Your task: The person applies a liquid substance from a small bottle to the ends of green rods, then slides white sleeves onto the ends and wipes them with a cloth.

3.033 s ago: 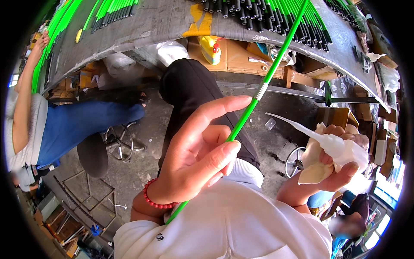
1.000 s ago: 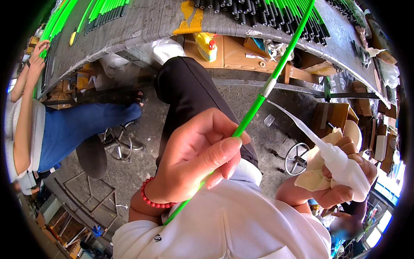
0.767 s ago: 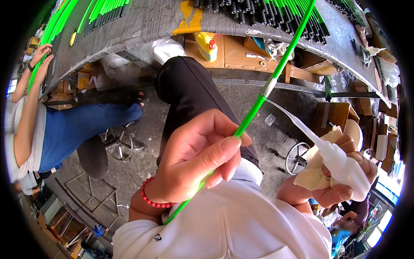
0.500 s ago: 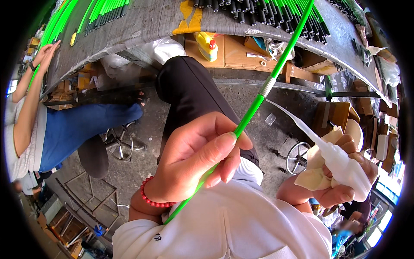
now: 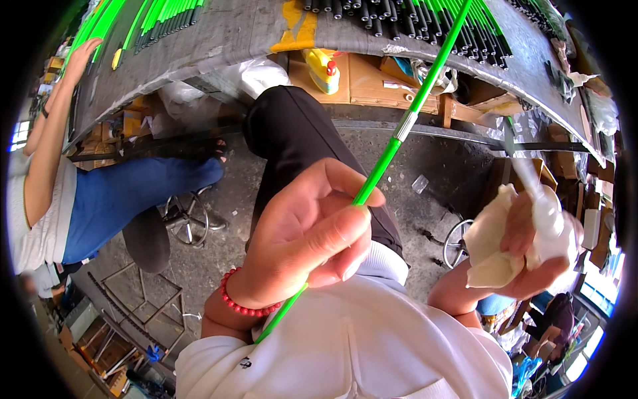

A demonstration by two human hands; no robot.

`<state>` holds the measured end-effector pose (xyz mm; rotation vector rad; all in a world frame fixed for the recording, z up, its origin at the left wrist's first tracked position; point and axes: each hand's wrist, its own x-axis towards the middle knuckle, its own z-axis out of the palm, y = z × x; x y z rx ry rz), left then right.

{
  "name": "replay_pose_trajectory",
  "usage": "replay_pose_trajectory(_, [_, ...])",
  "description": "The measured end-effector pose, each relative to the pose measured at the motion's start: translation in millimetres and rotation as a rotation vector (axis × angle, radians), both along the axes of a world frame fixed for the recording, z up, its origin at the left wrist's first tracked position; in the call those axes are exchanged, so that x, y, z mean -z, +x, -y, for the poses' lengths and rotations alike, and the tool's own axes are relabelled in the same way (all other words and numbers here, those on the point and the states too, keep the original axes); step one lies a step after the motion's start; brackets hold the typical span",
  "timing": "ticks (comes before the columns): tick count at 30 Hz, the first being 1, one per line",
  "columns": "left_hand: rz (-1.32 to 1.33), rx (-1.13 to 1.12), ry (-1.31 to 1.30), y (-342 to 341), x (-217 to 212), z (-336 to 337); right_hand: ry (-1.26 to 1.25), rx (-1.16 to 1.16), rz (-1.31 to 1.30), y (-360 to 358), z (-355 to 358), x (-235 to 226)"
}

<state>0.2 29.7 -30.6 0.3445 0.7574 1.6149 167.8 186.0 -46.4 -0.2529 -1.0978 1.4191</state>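
Pinching a thin green rod point(image 5: 389, 153) between thumb and curled fingers, the left hand point(image 5: 309, 243) sits in the middle of the head view, palm turned toward the camera, with a red bead bracelet point(image 5: 242, 302) around its wrist. The rod runs on a slant from near the person's white shirt point(image 5: 352, 359) at the lower left, through the grasp, up and to the right toward the far workbench point(image 5: 246, 33); a short silver sleeve point(image 5: 405, 125) rings it above the hand. The right hand point(image 5: 531, 246) is raised at the right, well apart from the left, closed around a crumpled whitish cloth point(image 5: 488, 246) and blurred, so the finger positions are hard to read. A pale strip point(image 5: 528, 179) rises from that fist.

Below the hands, the person's knee in black trousers point(image 5: 299, 139) points toward the bench. The grey bench top arches across the far edge, loaded with rows of green and black rods point(image 5: 425, 16). Under it stand cardboard boxes point(image 5: 372, 76) and a yellow bottle point(image 5: 322, 66). At the left, another person in blue trousers point(image 5: 133, 199) sits on a stool point(image 5: 149, 236), one arm reaching up to the bench. The floor is bare grey concrete point(image 5: 438, 159).
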Motion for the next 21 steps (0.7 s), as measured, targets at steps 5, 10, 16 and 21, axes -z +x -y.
replay_pose_trajectory(5, [-0.037, -0.003, 0.049, -6, 3, 6, -0.129, -0.165, 0.311, -14, -18, 10])
replay_pose_trajectory(10, [-0.040, -0.027, 0.040, -17, -5, 17, -0.231, -0.298, 0.249, -43, -13, 17])
replay_pose_trajectory(16, [-0.111, -0.210, 0.043, -37, -6, 44, -0.246, -0.448, 0.376, -86, -4, 14])
replay_pose_trajectory(21, [-0.175, -0.456, 0.062, -55, -8, 72, -0.214, -0.444, 0.357, -128, 4, 15])
